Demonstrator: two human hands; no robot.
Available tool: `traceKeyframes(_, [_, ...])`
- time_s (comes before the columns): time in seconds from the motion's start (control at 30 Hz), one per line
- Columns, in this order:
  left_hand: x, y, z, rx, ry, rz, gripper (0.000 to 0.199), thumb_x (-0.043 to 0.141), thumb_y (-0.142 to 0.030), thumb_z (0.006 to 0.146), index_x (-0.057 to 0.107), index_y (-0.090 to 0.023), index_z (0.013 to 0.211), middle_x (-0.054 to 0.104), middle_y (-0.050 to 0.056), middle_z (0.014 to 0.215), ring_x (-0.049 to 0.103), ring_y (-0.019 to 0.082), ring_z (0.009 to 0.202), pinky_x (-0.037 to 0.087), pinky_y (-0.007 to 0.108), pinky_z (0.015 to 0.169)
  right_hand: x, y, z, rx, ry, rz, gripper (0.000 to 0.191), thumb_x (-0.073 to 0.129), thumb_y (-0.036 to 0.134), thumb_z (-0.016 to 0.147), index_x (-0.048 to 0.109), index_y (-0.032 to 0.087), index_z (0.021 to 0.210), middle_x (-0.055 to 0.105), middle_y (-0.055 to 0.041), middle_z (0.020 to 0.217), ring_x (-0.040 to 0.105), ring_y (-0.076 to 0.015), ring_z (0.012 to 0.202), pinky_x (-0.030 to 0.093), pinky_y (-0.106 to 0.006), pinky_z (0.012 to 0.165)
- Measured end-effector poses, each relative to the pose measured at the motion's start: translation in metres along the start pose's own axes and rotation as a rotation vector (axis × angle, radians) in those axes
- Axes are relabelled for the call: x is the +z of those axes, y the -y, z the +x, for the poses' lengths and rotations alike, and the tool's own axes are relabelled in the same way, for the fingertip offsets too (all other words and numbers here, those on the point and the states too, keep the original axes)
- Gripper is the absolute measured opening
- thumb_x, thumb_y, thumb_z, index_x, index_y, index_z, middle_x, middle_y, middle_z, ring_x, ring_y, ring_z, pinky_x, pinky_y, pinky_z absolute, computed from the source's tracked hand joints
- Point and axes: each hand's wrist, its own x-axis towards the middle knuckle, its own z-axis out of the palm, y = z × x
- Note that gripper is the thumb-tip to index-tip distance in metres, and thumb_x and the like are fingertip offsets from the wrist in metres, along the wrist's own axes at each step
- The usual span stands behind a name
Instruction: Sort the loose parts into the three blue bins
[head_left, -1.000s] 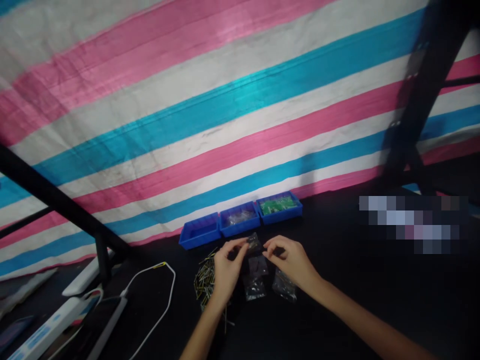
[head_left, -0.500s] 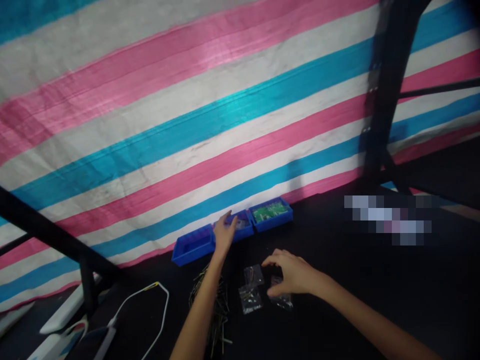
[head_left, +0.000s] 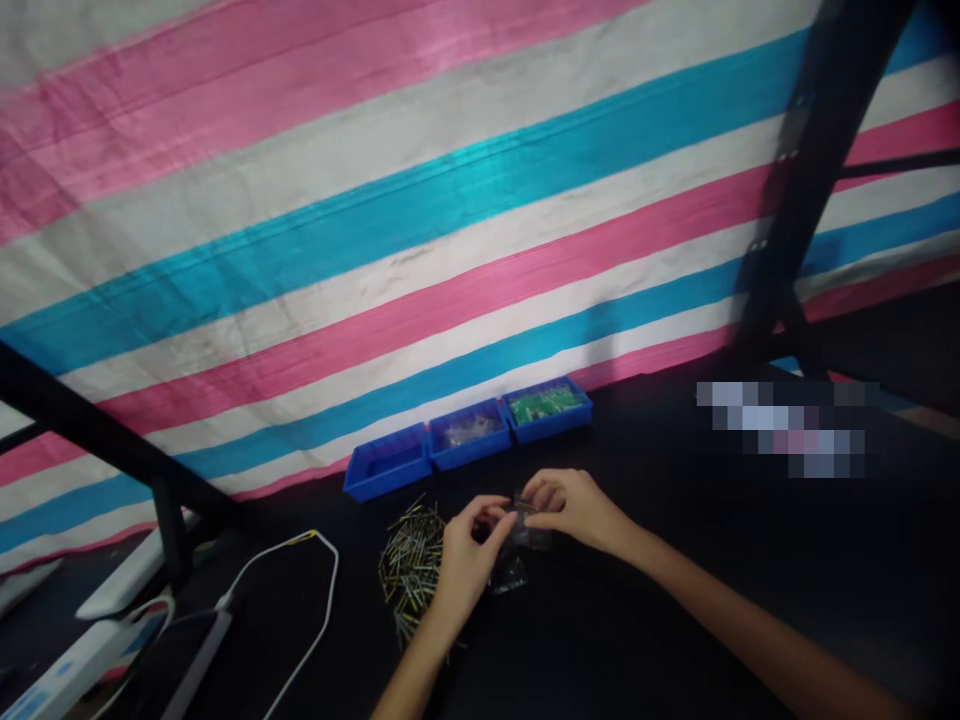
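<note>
My left hand (head_left: pixel 474 545) and my right hand (head_left: pixel 570 508) meet over the black table, fingers pinched on a small clear plastic bag (head_left: pixel 529 530) between them. Something small and thin shows at the bag's top, too blurred to name. Another clear bag (head_left: pixel 510 573) lies on the table just below, partly hidden by my left hand. A pile of thin metallic and yellowish pins (head_left: pixel 411 560) is left of my left hand. Behind stand three blue trays: the left one (head_left: pixel 388 462) looks bare inside, the middle one holds clear bags (head_left: pixel 471 430), the right one green boards (head_left: pixel 545 402).
A white cable (head_left: pixel 330 600) loops on the left, near a dark device (head_left: pixel 169 665) and white power strips (head_left: pixel 60 675). Black frame posts stand at left (head_left: pixel 97 430) and right (head_left: pixel 810 200). A striped sheet (head_left: pixel 450 250) hangs behind. A pixelated patch covers something at right.
My left hand has come back from the middle tray to the bags. My right hand has moved up and left, and both hands now pinch one bag. The camera view has shifted slightly.
</note>
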Motion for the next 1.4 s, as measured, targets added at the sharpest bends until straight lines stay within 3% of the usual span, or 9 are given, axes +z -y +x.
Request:
traceKeyframes(0.17, [0.001,0.006,-0.004,-0.041,-0.01,-0.039,0.021,0.055,-0.034,0.077,0.066,-0.016,0.075,0.066,0.003,0.069,0.056,0.015,0.064,0.042,0.025,0.06,0.004,-0.007,0.002,0.013,0.019,0.152,0.024,0.067,0.03,0.065,0.063,0.015,0.083,0.064,-0.0017,0.066,0.059,-0.0131,0.056,0.045,-0.023,0.052])
traceKeyframes(0.37, [0.003,0.004,-0.009,-0.009,-0.123,0.014,0.024,0.058,-0.033,0.075,0.062,-0.019,0.095,0.065,0.002,0.081,0.056,0.013,0.067,0.04,0.025,0.064,-0.001,-0.008,0.004,-0.103,-0.166,-0.044,0.015,0.059,0.03,0.074,0.067,0.019,0.082,0.066,-0.0043,0.082,0.062,-0.0154,0.072,0.047,-0.024,0.061])
traceKeyframes(0.57, [0.004,0.004,-0.009,-0.003,-0.135,-0.13,0.024,0.062,-0.033,0.073,0.06,-0.017,0.09,0.06,-0.001,0.07,0.052,0.011,0.061,0.039,0.023,0.06,0.007,0.006,0.0,-0.062,-0.017,0.25,0.033,0.071,0.033,0.063,0.063,0.015,0.09,0.066,-0.0035,0.07,0.061,-0.0139,0.061,0.047,-0.023,0.054])
traceKeyframes(0.73, [-0.002,0.004,-0.007,0.064,-0.106,-0.151,0.02,0.062,-0.029,0.073,0.062,-0.017,0.088,0.057,-0.001,0.065,0.052,0.011,0.061,0.04,0.023,0.06,0.008,0.016,-0.005,-0.102,0.04,0.284,0.028,0.072,0.029,0.061,0.066,0.015,0.084,0.068,-0.0045,0.076,0.062,-0.0142,0.066,0.046,-0.022,0.056])
traceKeyframes(0.97, [-0.008,0.006,-0.005,0.197,-0.088,-0.042,0.009,0.063,-0.028,0.073,0.068,-0.021,0.075,0.065,0.004,0.084,0.058,0.018,0.084,0.043,0.03,0.078,0.005,0.019,-0.008,-0.29,-0.08,0.084,0.006,0.065,0.025,0.071,0.07,0.022,0.069,0.064,-0.0017,0.095,0.059,-0.0128,0.08,0.041,-0.02,0.058])
traceKeyframes(1.1, [-0.009,0.011,-0.002,0.07,-0.066,-0.038,0.016,0.061,-0.033,0.073,0.067,-0.019,0.079,0.067,0.003,0.077,0.061,0.018,0.075,0.046,0.028,0.07,0.007,0.016,-0.007,-0.164,-0.078,0.032,0.02,0.063,0.029,0.073,0.065,0.024,0.093,0.066,0.0007,0.083,0.059,-0.0105,0.066,0.041,-0.021,0.056])
traceKeyframes(1.2, [-0.016,0.012,0.008,-0.014,-0.194,-0.095,0.024,0.061,-0.037,0.072,0.064,-0.016,0.083,0.067,0.003,0.073,0.061,0.017,0.07,0.047,0.026,0.066,0.005,0.016,-0.008,-0.092,-0.103,-0.105,0.034,0.064,0.031,0.072,0.058,0.027,0.105,0.065,0.0022,0.086,0.056,-0.0084,0.058,0.04,-0.021,0.055])
traceKeyframes(1.3, [-0.028,0.014,0.033,-0.042,-0.36,-0.165,0.031,0.06,-0.041,0.071,0.061,-0.015,0.087,0.065,0.001,0.063,0.061,0.016,0.064,0.045,0.025,0.062,0.0,0.017,-0.011,-0.098,-0.145,-0.332,0.031,0.066,0.035,0.07,0.06,0.027,0.099,0.062,0.0018,0.094,0.057,-0.0112,0.068,0.038,-0.023,0.059])
traceKeyframes(1.4, [-0.043,0.021,0.066,-0.029,-0.408,-0.135,0.036,0.059,-0.045,0.07,0.06,-0.014,0.089,0.065,0.002,0.062,0.062,0.017,0.066,0.045,0.026,0.064,-0.001,0.016,-0.014,-0.097,-0.126,-0.45,0.028,0.067,0.037,0.068,0.062,0.026,0.093,0.06,0.0012,0.095,0.057,-0.0153,0.081,0.038,-0.024,0.062])
